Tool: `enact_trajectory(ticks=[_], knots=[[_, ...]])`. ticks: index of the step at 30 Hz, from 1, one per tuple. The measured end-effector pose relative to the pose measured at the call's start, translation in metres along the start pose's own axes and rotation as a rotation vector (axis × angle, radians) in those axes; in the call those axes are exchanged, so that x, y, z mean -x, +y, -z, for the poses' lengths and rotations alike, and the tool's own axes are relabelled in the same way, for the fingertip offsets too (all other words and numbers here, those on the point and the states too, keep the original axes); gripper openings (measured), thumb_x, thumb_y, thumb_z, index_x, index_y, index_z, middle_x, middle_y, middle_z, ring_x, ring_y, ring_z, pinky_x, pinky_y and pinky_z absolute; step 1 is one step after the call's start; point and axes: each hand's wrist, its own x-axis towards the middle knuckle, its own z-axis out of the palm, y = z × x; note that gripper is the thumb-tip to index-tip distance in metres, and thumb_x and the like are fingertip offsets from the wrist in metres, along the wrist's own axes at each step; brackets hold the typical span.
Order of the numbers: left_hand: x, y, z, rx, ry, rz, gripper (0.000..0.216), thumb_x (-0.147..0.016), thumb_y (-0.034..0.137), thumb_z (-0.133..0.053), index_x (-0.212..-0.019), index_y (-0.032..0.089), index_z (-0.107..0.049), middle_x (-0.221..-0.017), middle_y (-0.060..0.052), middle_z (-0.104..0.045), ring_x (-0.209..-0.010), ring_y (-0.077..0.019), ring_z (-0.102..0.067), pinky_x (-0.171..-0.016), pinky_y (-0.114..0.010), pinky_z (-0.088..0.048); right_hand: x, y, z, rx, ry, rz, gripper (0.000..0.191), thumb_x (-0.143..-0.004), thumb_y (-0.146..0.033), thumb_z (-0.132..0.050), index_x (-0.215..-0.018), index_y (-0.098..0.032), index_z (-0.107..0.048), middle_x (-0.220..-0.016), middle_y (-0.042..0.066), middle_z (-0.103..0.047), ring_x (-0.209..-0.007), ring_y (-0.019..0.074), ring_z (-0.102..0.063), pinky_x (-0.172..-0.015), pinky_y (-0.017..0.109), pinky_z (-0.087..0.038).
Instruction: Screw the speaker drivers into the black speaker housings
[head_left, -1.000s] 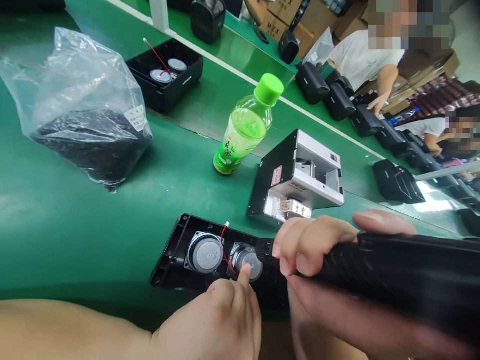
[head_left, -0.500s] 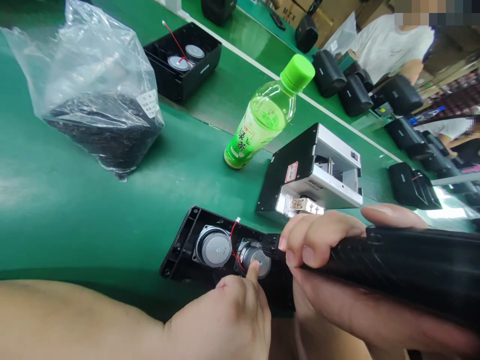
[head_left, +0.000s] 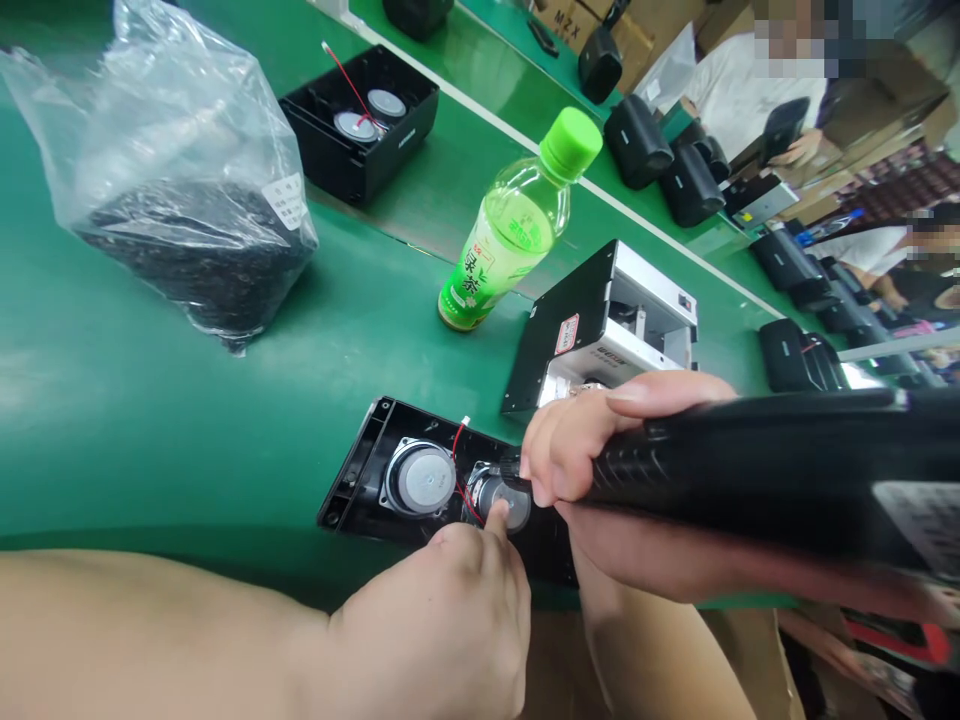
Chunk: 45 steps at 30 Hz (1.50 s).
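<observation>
My right hand is wrapped round a black electric screwdriver, its tip end at the upper edge of the right-hand speaker driver. My left hand lies just below, its index fingertip pressed on that round grey driver and the other fingers curled under, partly hidden. Both the right-hand driver and a second speaker driver sit in a black speaker panel that lies inner side up on the green bench. A red wire with a white plug runs between the drivers. The screw is hidden.
Behind the screwdriver stands a black-and-silver screw feeder. A green tea bottle stands beyond the panel. At left is a plastic bag of small black pieces, near a black speaker housing. Co-workers and several finished speakers line the far side.
The screwdriver and my right hand have shifted slightly up and left, and the screwdriver's rear has swung upward. The view has tilted a little. My left fingertip stays on the driver.
</observation>
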Motion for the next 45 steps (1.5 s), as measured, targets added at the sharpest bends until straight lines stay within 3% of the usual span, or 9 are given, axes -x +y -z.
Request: enact_trajectory(ticks=[3, 7, 16, 24, 28, 33, 38, 41, 45], knots=[[0.0, 0.001, 0.001, 0.011, 0.005, 0.006, 0.042, -0.105, 0.018, -0.055, -0.121, 0.001, -0.09, -0.121, -0.029, -0.089, -0.075, -0.0304, -0.08, -0.061, -0.043, -0.036, -0.007, 0.005, -0.01, -0.034, 0.064, 0.027, 0.065, -0.103, -0.092, -0.069, -0.109, -0.031, -0.091, -0.061, -0.003, -0.072, -0.042, 0.0201, -0.059, -0.044, 0.037, -0.05], [-0.001, 0.002, 0.001, 0.026, -0.013, 0.021, 0.04, -0.1, 0.019, -0.06, -0.119, 0.002, -0.091, -0.12, -0.029, -0.09, -0.076, -0.0316, -0.08, -0.06, -0.042, -0.035, -0.013, 0.005, -0.017, -0.048, 0.158, 0.021, 0.072, -0.093, -0.098, -0.075, -0.099, -0.028, -0.09, -0.055, -0.004, -0.068, -0.035, 0.0194, -0.055, -0.035, 0.035, -0.044], [-0.001, 0.003, 0.001, 0.02, -0.024, 0.023, 0.044, -0.092, 0.016, -0.062, -0.122, 0.002, -0.091, -0.12, -0.029, -0.09, -0.074, -0.0315, -0.078, -0.061, -0.041, -0.04, -0.011, 0.013, -0.016, -0.106, 0.148, -0.007, 0.076, -0.086, -0.102, -0.078, -0.1, -0.029, -0.092, -0.055, -0.003, -0.069, -0.036, 0.0189, -0.055, -0.037, 0.033, -0.046], [-0.002, 0.003, 0.0, 0.039, -0.025, 0.029, 0.043, -0.095, 0.017, -0.062, -0.123, -0.001, -0.089, -0.117, -0.031, -0.089, -0.075, -0.033, -0.08, -0.061, -0.042, -0.043, -0.011, 0.02, -0.012, -0.098, 0.09, -0.002, 0.078, -0.084, -0.103, -0.078, -0.103, -0.028, -0.089, -0.056, -0.003, -0.069, -0.038, 0.0206, -0.058, -0.037, 0.033, -0.048], [0.0, 0.0, -0.002, 0.029, -0.013, -0.005, 0.042, -0.101, 0.018, -0.059, -0.124, -0.001, -0.088, -0.119, -0.033, -0.088, -0.082, -0.0345, -0.083, -0.06, -0.042, -0.043, -0.007, 0.023, -0.012, -0.09, 0.124, -0.022, 0.081, -0.081, -0.106, -0.078, -0.102, -0.028, -0.087, -0.056, -0.004, -0.069, -0.038, 0.0195, -0.057, -0.039, 0.031, -0.049], [0.001, -0.004, -0.013, 0.008, 0.047, -0.049, 0.029, -0.104, 0.016, -0.063, -0.114, 0.001, -0.085, -0.114, -0.03, -0.089, -0.081, -0.0311, -0.085, -0.056, -0.04, -0.043, 0.004, 0.027, -0.013, -0.078, 0.148, 0.004, 0.077, -0.086, -0.101, -0.079, -0.113, -0.03, -0.088, -0.064, -0.003, -0.075, -0.046, 0.019, -0.064, -0.049, 0.031, -0.057], [0.002, -0.007, -0.031, -0.034, 0.062, -0.06, 0.02, -0.106, 0.015, -0.067, -0.107, 0.002, -0.083, -0.102, -0.027, -0.089, -0.068, -0.0256, -0.081, -0.052, -0.037, -0.042, 0.012, 0.024, -0.007, 0.005, 0.146, 0.028, 0.088, -0.077, -0.109, -0.068, -0.116, -0.032, -0.085, -0.07, -0.004, -0.078, -0.053, 0.0175, -0.073, -0.063, 0.034, -0.07], [0.004, -0.008, -0.039, -0.044, 0.052, -0.089, 0.019, -0.107, 0.018, -0.069, -0.108, 0.003, -0.082, -0.1, -0.025, -0.089, -0.068, -0.0243, -0.08, -0.051, -0.036, -0.042, 0.013, 0.023, -0.005, 0.003, 0.142, 0.013, 0.086, -0.075, -0.108, -0.073, -0.115, -0.033, -0.085, -0.073, -0.005, -0.08, -0.057, 0.0181, -0.076, -0.07, 0.037, -0.074], [0.006, -0.008, -0.045, -0.055, 0.036, -0.112, 0.017, -0.107, 0.019, -0.072, -0.105, 0.005, -0.08, -0.099, -0.024, -0.089, -0.069, -0.0236, -0.08, -0.053, -0.036, -0.043, 0.013, 0.023, -0.012, -0.031, 0.179, 0.017, 0.081, -0.078, -0.106, -0.08, -0.115, -0.035, -0.088, -0.071, -0.003, -0.078, -0.054, 0.019, -0.072, -0.058, 0.033, -0.066]])
